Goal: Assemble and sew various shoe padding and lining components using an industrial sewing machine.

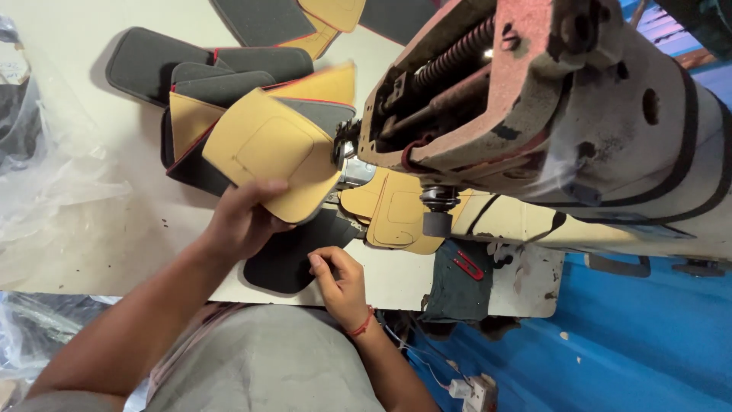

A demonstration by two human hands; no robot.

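My left hand (pixel 244 221) grips a tan padded piece with a stitched square (pixel 271 149) and holds it tilted up beside the needle area of an old sewing machine (pixel 534 99). A black felt-like piece (pixel 282 259) lies flat below it on the table. My right hand (pixel 339 278), with a red thread on the wrist, pinches the black piece's near edge with curled fingers. Another tan piece (pixel 393 217) lies under the machine's foot (pixel 436 223).
A pile of grey, black and tan pieces with red edging (pixel 221 84) covers the table's (pixel 99 252) far side. Crumpled clear plastic (pixel 46 175) lies at the left. Red thread snips (pixel 469 265) rest on a dark cloth at the table edge. A blue surface (pixel 625 343) lies beyond.
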